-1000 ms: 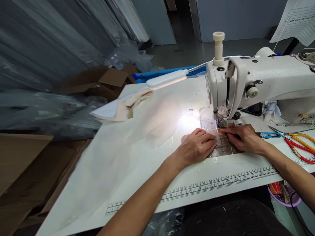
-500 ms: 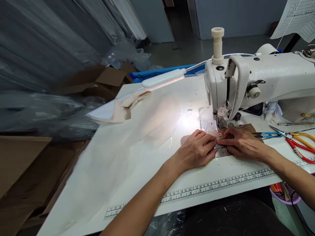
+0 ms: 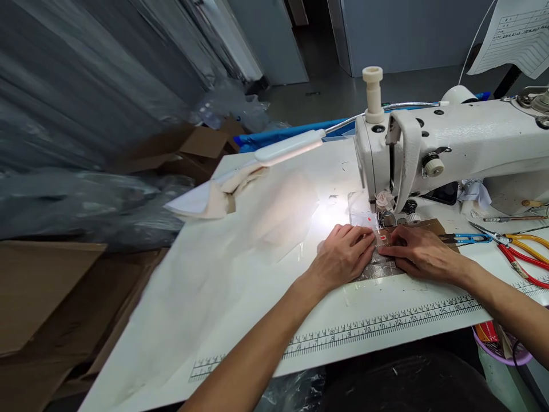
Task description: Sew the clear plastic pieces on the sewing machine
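My left hand (image 3: 343, 254) lies on a thin, see-through piece of material (image 3: 377, 243) below the presser foot, its fingers close together and bent slightly down. From the other side my right hand (image 3: 422, 249) pinches the edge of this material between thumb and forefinger. Small red marks show near the fingertips. Just beyond them is the presser foot (image 3: 381, 220) of the white sewing machine (image 3: 480, 129). A pale fabric rosette (image 3: 384, 199) hangs by the needle bar. Part of the material is hidden under both hands.
Blue thread snips (image 3: 469, 237) and scissors with red and orange handles (image 3: 521, 243) lie right of my right hand. A lamp (image 3: 289, 147) lights the white table (image 3: 171, 320). Folded cloth (image 3: 214, 197) sits at its far left edge. Cardboard boxes (image 3: 43, 286) stand left.
My left hand has drawn slightly left, away from the right fingertips, uncovering more of the metal plate between them. The whole view has shifted a little; my right hand stays by the presser foot.
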Motion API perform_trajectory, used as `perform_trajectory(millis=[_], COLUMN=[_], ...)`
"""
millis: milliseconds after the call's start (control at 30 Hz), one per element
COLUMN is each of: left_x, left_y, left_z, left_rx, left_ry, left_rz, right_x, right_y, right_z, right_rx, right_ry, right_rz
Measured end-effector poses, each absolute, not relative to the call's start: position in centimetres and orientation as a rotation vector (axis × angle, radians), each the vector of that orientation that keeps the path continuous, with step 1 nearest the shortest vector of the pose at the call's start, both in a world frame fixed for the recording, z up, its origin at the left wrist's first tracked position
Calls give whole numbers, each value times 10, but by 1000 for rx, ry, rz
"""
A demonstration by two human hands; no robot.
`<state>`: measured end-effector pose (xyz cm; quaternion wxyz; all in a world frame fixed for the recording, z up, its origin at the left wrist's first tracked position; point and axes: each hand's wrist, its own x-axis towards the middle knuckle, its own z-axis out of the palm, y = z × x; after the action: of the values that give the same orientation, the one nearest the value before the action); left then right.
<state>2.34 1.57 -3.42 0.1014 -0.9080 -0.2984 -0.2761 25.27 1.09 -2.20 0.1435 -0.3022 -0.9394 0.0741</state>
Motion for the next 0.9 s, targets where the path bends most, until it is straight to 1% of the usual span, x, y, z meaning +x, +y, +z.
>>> perform_trajectory(millis=[300,467,600,900], left_x=[22,24,23,19], left_y=[15,22,36,36], left_z=[-35,-30,-30,-28], left_rx=[-2691,-2658,-2698,-2829], left_ry=[-890,-831,-851,-974], left_rz=[-758,-572,-431,-509], right_x=[253,250,247,246], right_y=[10,13,16,12], right_z=[-23,-21,-20,-23], right_rx=[-863,-868,-958,-969], right_ry=[-2713,-2751,-2761,-2735], right_rz=[190,141,90,2])
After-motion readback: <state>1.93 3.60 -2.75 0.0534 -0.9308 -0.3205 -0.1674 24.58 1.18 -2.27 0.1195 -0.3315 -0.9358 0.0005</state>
